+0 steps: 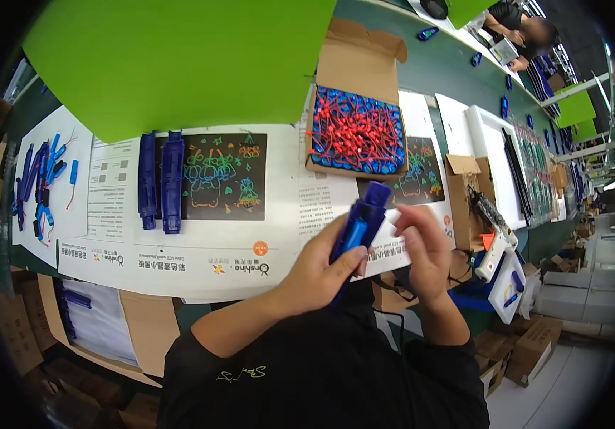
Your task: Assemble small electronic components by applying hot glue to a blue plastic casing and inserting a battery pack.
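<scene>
My left hand [313, 275] is wrapped round a dark blue plastic housing [373, 204], held tilted above the front edge of the table. A light blue cylindrical battery [355, 233] lies in the hollow of this housing, next to my thumb. Just right of its upper end is my right hand [427, 256], fingers loosely bent and apart, with nothing visible in them. Two more dark blue housings [171, 182] lie side by side on the white printed sheet [286, 243] to the left.
Beyond my hands stands an open carton [356, 57] full of blue batteries with red wires. Loose batteries and housings [48, 175] lie at far left. A hot glue gun [495, 250] rests at right beside a small carton [468, 189]. Another person [518, 32] works at the far right.
</scene>
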`<state>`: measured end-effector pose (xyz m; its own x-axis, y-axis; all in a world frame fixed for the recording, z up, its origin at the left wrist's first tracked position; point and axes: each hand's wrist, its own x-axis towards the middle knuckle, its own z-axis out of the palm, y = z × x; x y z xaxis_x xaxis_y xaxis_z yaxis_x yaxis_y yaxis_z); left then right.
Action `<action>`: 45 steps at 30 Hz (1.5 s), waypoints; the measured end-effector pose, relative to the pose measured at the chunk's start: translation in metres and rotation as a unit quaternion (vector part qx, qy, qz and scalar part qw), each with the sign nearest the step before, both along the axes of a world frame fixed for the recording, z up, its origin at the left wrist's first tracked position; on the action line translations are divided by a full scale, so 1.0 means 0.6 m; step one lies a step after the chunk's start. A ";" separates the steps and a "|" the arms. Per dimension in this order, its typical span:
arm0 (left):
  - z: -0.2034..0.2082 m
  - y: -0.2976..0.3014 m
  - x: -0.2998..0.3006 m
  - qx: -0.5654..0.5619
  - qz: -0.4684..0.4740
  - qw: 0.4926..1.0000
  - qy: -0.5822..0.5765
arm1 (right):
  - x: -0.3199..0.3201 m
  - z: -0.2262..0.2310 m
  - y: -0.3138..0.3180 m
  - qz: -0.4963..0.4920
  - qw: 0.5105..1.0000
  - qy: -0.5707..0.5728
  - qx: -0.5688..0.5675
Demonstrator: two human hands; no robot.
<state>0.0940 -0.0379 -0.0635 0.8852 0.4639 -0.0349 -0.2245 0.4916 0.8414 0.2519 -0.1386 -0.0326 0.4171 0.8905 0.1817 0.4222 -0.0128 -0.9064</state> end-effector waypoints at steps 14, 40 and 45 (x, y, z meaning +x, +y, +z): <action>0.027 0.078 -0.033 0.380 0.171 0.905 0.082 | 0.129 0.118 0.198 -0.019 0.983 0.170 -0.066; -0.053 0.114 -0.076 -0.202 0.218 0.954 0.038 | 0.307 0.181 -0.209 -0.395 0.800 -0.167 -0.419; -0.059 0.096 -0.049 -0.079 0.175 0.971 0.143 | 0.267 0.035 -0.335 -0.433 0.800 0.105 -0.402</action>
<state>0.0646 0.0197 -0.0987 0.6185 0.7032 -0.3508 -0.1700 0.5555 0.8140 0.4120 -0.3396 -0.0115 0.8873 0.0463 -0.4588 -0.2197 -0.8323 -0.5089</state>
